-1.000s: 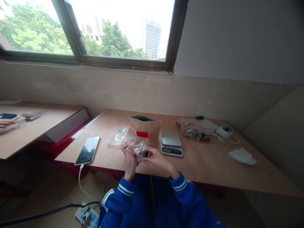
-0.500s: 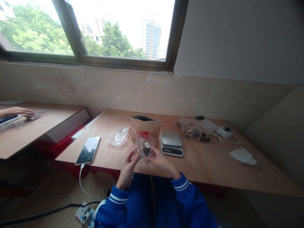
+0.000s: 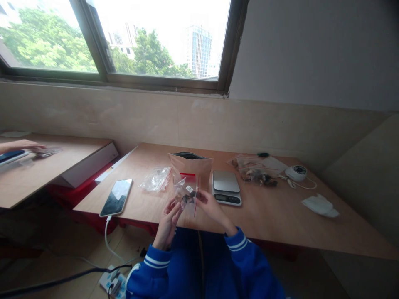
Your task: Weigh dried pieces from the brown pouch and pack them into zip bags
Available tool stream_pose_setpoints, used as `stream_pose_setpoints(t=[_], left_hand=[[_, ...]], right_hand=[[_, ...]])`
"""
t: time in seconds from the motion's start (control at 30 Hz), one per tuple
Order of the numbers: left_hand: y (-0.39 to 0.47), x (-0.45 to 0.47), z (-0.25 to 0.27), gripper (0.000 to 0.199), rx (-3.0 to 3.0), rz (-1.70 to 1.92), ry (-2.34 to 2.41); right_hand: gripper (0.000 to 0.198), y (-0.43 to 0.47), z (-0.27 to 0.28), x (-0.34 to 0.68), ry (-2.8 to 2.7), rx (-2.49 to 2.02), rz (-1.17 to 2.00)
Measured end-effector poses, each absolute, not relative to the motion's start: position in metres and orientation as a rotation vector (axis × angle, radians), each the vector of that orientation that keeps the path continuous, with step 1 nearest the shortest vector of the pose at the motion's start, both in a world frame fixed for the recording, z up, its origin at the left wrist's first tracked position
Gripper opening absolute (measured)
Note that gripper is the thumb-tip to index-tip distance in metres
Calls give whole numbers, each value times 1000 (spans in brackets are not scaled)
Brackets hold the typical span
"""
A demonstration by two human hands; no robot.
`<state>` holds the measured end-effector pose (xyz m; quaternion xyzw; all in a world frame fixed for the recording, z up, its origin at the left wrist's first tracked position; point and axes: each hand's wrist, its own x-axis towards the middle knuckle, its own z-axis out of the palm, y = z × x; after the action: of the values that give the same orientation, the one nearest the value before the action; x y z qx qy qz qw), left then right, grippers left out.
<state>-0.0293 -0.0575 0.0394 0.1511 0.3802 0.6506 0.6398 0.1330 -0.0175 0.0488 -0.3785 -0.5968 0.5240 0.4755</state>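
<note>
Between my two hands is a clear zip bag (image 3: 189, 199) with a red seal strip, a small white label and dark and tan dried pieces inside. My left hand (image 3: 171, 211) pinches its left side. My right hand (image 3: 209, 204) has its fingers at the right side, by the red strip, gripping the bag there. Just behind it stands an open brown paper pouch (image 3: 204, 168), its top gaping and its lower front partly hidden by the clear bag. A digital kitchen scale (image 3: 226, 182) sits to the right of the pouch with nothing on its plate.
A phone (image 3: 116, 197) on a white cable and a pile of clear zip bags (image 3: 154, 179) lie left. Filled zip bags (image 3: 257, 170), a white camera (image 3: 296, 172) and a crumpled tissue (image 3: 320, 205) lie right. Another person's hand (image 3: 23, 144) rests over the neighbouring table.
The clear bag has shifted slightly left and turned between my hands, and the dark pieces inside look more spread out. My right fingers have moved slightly along its edge.
</note>
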Motion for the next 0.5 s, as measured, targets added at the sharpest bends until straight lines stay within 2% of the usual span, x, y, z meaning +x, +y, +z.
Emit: stream_pose_setpoints(t=[0.5], left_hand=[[-60,-22,41,37,492,1491,998]], right_hand=[[35,-28,54,120,-1347,-896,1387]])
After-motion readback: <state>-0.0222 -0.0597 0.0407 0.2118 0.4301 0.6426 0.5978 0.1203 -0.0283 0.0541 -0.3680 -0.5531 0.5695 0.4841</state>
